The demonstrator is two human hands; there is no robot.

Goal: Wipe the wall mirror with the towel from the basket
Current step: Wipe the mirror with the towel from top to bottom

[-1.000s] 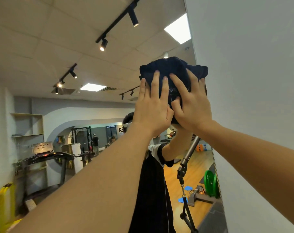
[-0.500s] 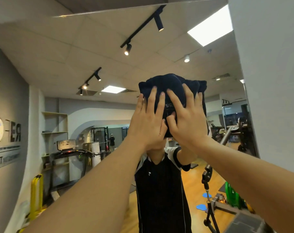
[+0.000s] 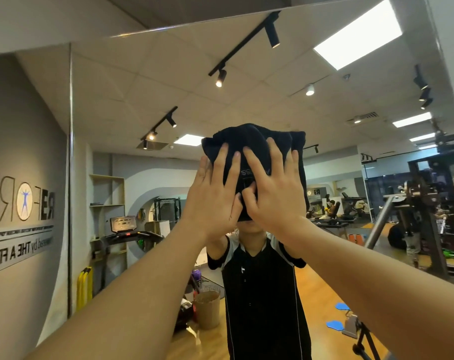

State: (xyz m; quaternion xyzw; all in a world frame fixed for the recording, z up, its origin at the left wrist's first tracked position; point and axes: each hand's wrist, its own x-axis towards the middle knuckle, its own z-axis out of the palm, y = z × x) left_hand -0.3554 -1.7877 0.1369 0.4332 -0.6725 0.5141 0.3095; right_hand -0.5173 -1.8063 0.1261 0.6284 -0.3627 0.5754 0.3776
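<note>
1. Since a second ago, the towel (image 3: 254, 144) and both hands have moved left, away from the mirror's (image 3: 324, 203) right edge to a spot nearer its middle.
2. The left hand (image 3: 215, 201) and right hand (image 3: 272, 198) press the dark towel flat on the glass, fingers straight and spread.
3. Towel and hands cover the reflected person's face.
4. Reflected behind: a treadmill (image 3: 127, 235), lettered grey wall (image 3: 20, 203), and brown bin (image 3: 207, 309) on the wooden floor; its contents cannot be made out.

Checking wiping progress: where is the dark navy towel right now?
In the head view, the dark navy towel sits mid-frame against the wall mirror, pressed flat by the left hand and right hand.
</note>
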